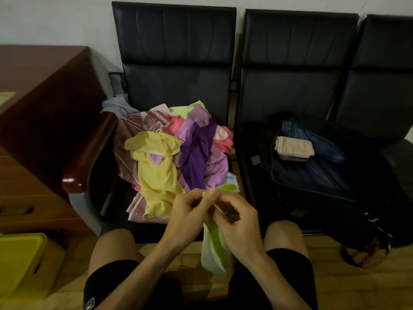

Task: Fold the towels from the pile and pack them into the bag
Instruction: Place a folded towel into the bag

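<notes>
Left grip (190,211): your thumb and fingers pinch the top of the green towel (214,247). Right grip (237,220): fingers curled, pinching the same towel, touching the left grip.

The green towel hangs bunched between your knees, just off the front edge of the bench (176,86). Its tip pokes up above both grips.

The pile (169,151) is loose, mixed colours, on the seat at the bench's left end. The bag (312,175) lies open on the next seat to the right. One folded beige towel (293,147) lies inside it, toward the back.
</notes>
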